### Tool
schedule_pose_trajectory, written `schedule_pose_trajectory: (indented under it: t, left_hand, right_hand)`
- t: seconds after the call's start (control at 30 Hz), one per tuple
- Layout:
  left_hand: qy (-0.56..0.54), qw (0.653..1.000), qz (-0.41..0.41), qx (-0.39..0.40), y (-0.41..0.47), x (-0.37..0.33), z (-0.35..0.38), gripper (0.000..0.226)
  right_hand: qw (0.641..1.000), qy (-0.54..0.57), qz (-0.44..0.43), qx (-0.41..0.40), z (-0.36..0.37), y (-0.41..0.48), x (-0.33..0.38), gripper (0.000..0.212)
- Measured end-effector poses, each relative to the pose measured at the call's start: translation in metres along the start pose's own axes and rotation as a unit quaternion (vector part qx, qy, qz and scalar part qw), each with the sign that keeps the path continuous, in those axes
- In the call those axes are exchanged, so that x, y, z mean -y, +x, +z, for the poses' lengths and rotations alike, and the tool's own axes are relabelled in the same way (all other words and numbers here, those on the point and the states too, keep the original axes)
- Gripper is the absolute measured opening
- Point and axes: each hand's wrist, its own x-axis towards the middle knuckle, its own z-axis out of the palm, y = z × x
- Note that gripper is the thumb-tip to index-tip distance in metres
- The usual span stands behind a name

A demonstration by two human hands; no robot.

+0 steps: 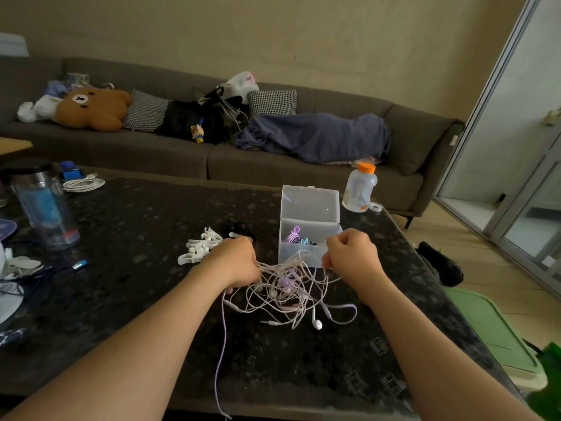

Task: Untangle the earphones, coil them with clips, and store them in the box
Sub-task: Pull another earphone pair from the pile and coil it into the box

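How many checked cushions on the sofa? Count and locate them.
2: one checked cushion beside the bear plush, the other behind the blue blanket. Others may be hidden.

This is a living room in a home. A long grey sofa [273, 165] runs along the wall, strewn with checked cushions [272, 102], a bear-shaped plush pillow [91, 109] and a rumpled blue blanket [315, 136]. A dark low table [136, 226] stands before it, near sliding glass doors [531, 117].

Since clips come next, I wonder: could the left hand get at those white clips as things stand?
Probably yes. The white clips lie just beyond the left hand, with nothing between them. But that hand grips the tangled earphones, so it would need to let go first.
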Motion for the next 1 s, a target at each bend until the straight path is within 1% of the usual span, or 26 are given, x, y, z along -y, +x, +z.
schedule_pose_trajectory:
  t: [0.03, 0.07, 0.1, 0.17, 0.2, 0.27, 0.3, 0.33, 0.37, 0.43, 0.5, 0.57, 0.6, 0.7, 0.83, 0.9, 0.97, 1.0]
  left_hand:
    - [0.001, 1.000, 0.000, 0.000, 0.000, 0.001, -0.001, 0.016]
    - [-0.001, 1.000, 0.000, 0.000, 0.001, 0.002, -0.001, 0.017]
    - [-0.005, 1.000, 0.001, -0.001, 0.001, 0.002, -0.001, 0.018]
    - [-0.012, 1.000, 0.005, -0.002, 0.001, 0.003, 0.000, 0.018]
    - [-0.014, 1.000, 0.006, 0.001, 0.001, 0.003, 0.000, 0.017]
    - [-0.019, 1.000, 0.009, 0.013, 0.001, 0.002, 0.002, 0.015]
    - [-0.017, 1.000, 0.010, 0.022, 0.001, 0.001, 0.002, 0.014]
    - [-0.013, 0.999, 0.009, 0.029, 0.000, 0.000, 0.002, 0.013]
    - [-0.008, 0.999, 0.009, 0.034, -0.001, -0.001, 0.003, 0.014]
    - [-0.009, 0.999, 0.003, 0.039, 0.000, -0.002, 0.003, 0.020]
    - [-0.009, 0.999, 0.000, 0.042, 0.000, -0.004, 0.003, 0.026]
    - [-0.007, 0.999, 0.003, 0.040, 0.000, -0.004, 0.003, 0.031]
    - [-0.008, 0.999, 0.004, 0.039, -0.001, -0.004, 0.003, 0.033]
    - [-0.005, 0.999, 0.000, 0.036, -0.001, -0.003, 0.002, 0.035]
    - [-0.003, 0.999, -0.018, 0.030, -0.002, -0.003, 0.001, 0.024]
    - [0.000, 1.000, -0.021, 0.015, -0.003, -0.002, 0.000, 0.023]
    - [0.010, 1.000, -0.019, 0.010, -0.005, -0.003, -0.002, 0.027]
    - [0.018, 1.000, -0.017, 0.010, -0.006, -0.005, -0.002, 0.032]
  right_hand:
    - [1.000, 0.009, 0.005, -0.012, 0.000, 0.000, 0.000, 0.010]
    - [1.000, -0.007, -0.005, -0.018, 0.000, 0.000, -0.002, 0.005]
    - [0.999, -0.027, -0.024, -0.014, 0.001, 0.000, -0.005, 0.010]
    - [0.994, -0.083, -0.074, 0.017, 0.002, -0.001, -0.010, 0.029]
    - [0.986, -0.129, -0.101, 0.032, 0.001, -0.002, -0.009, 0.031]
    - [0.958, -0.237, -0.157, 0.042, 0.001, -0.006, -0.005, 0.023]
    - [0.947, -0.265, -0.177, 0.049, 0.001, -0.008, -0.002, 0.019]
    - [0.943, -0.263, -0.189, 0.072, 0.002, -0.009, 0.000, 0.015]
    - [0.945, -0.243, -0.194, 0.105, 0.004, -0.010, 0.000, 0.014]
    - [0.946, -0.211, -0.185, 0.165, 0.010, -0.014, 0.002, 0.019]
    - [0.935, -0.230, -0.173, 0.209, 0.014, -0.018, 0.002, 0.029]
    - [0.916, -0.269, -0.170, 0.243, 0.016, -0.018, 0.003, 0.039]
    - [0.906, -0.288, -0.171, 0.258, 0.016, -0.018, 0.003, 0.039]
    - [0.886, -0.324, -0.183, 0.276, 0.011, -0.019, 0.004, 0.026]
    - [0.887, -0.309, -0.148, 0.311, -0.001, -0.019, 0.003, 0.015]
    - [0.894, -0.312, -0.143, 0.290, -0.003, -0.015, 0.004, 0.019]
    - [0.902, -0.326, -0.149, 0.239, -0.002, -0.010, 0.005, 0.026]
    - [0.908, -0.329, -0.153, 0.210, -0.002, -0.010, 0.006, 0.026]
